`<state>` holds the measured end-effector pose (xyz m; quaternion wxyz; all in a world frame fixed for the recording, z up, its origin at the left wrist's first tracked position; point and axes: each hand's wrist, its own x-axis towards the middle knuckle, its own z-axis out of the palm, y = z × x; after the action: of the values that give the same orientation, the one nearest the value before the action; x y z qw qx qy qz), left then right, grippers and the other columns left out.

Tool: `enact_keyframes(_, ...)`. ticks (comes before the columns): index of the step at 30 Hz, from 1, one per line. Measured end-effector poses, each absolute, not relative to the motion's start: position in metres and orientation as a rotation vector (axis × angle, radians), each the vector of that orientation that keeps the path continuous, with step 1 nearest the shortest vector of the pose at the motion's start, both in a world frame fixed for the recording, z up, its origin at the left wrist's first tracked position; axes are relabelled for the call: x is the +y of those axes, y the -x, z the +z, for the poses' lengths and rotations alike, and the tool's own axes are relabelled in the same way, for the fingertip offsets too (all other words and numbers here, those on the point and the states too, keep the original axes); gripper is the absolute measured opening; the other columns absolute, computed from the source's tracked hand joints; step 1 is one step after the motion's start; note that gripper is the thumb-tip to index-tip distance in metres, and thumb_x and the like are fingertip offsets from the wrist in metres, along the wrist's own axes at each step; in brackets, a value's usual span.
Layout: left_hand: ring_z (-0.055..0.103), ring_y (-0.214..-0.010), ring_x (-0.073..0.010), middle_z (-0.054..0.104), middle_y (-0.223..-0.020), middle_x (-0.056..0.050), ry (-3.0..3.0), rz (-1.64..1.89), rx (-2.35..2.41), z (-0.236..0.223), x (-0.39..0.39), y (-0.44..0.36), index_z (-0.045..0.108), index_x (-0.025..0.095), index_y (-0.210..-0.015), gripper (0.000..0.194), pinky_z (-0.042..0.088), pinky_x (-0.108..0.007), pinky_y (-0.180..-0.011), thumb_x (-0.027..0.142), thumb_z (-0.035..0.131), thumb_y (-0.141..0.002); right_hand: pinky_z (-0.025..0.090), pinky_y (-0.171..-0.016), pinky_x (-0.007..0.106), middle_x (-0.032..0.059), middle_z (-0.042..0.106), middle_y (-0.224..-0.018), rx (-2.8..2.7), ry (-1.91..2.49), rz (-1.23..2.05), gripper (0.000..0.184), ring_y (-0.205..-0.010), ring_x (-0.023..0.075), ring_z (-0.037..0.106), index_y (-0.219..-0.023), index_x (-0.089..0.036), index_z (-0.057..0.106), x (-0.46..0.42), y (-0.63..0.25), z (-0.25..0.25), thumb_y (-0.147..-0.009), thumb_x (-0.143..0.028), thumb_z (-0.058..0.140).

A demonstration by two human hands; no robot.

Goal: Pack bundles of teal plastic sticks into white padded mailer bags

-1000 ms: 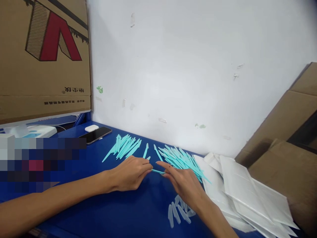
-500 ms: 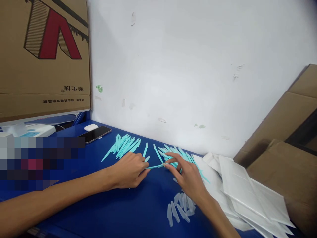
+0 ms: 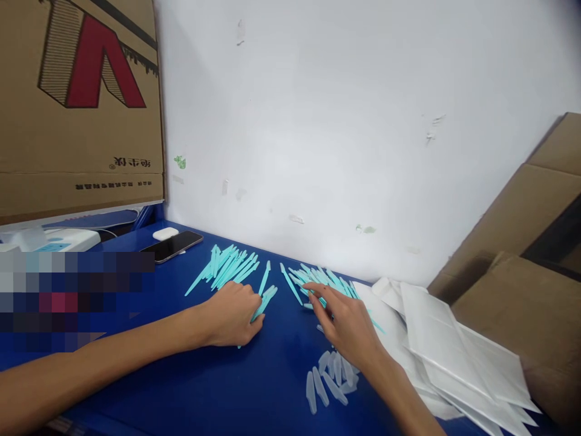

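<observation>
My left hand [image 3: 233,315] is closed around a small bundle of turquoise eyebrow razors [image 3: 267,298], whose ends stick out past its thumb side. Another end shows below the fist. My right hand [image 3: 347,324] reaches over the near edge of the right-hand pile of eyebrow razors [image 3: 324,277]. Its thumb and index finger are stretched out, a little apart, with no razor visible between them. Two single razors, one angled left [image 3: 264,278] and one angled right [image 3: 290,284], lie between the piles. A second pile of razors [image 3: 233,266] lies behind my left hand.
Clear plastic caps [image 3: 333,378] lie on the blue table [image 3: 218,387] below my right wrist. White envelopes [image 3: 463,345] are stacked at the right, beside a cardboard box [image 3: 521,315]. A phone [image 3: 179,245] and a white case [image 3: 166,234] lie back left, near a large carton [image 3: 82,139].
The razor that stretched between both hands is no longer between them. My left hand has drawn slightly left with its bundle. The right fingers have parted from that razor, beside the pile.
</observation>
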<state>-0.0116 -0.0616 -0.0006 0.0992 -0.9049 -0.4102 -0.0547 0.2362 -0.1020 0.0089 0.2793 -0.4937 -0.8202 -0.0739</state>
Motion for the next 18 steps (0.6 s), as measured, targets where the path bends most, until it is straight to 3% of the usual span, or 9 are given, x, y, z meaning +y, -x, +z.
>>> enact_keyframes(7, 0.056, -0.052, -0.0171, 0.062, -0.060, -0.005, 2.777, -0.412, -1.380, -0.007, -0.054, 0.006, 0.057, 0.018, -0.065, 0.047, 0.029, -0.028, -0.049, 0.038, 0.034, -0.101, 0.038, -0.053, 0.026, 0.0006, 0.073, -0.097, -2.243, 1.328, -0.211, 0.031, -0.051, 0.0118, 0.059, -0.122, -0.029, 0.060, -0.102, -0.237, 0.009, -0.104, -0.029, 0.035)
enact_keyframes(14, 0.065, -0.086, -0.0289, 0.068, -0.094, -0.016, 2.415, -0.228, -1.561, -0.002, -0.041, 0.018, 0.069, 0.013, -0.089, 0.030, 0.044, -0.032, -0.061, 0.028, 0.044, -0.096, 0.041, -0.054, 0.026, 0.0008, 0.075, -0.096, -2.254, 1.363, -0.193, 0.030, -0.051, 0.0123, 0.061, -0.123, -0.029, 0.060, -0.105, -0.239, 0.014, -0.103, -0.030, 0.037)
enact_keyframes(18, 0.065, -0.093, -0.0299, 0.067, -0.100, -0.018, 2.350, -0.102, -1.646, -0.001, -0.036, 0.024, 0.068, 0.010, -0.097, 0.026, 0.049, -0.034, -0.066, 0.023, 0.045, -0.094, 0.042, -0.054, 0.027, -0.0003, 0.075, -0.094, -2.266, 1.412, -0.171, 0.032, -0.050, 0.0130, 0.061, -0.127, -0.030, 0.057, -0.106, -0.241, 0.019, -0.103, -0.032, 0.037)
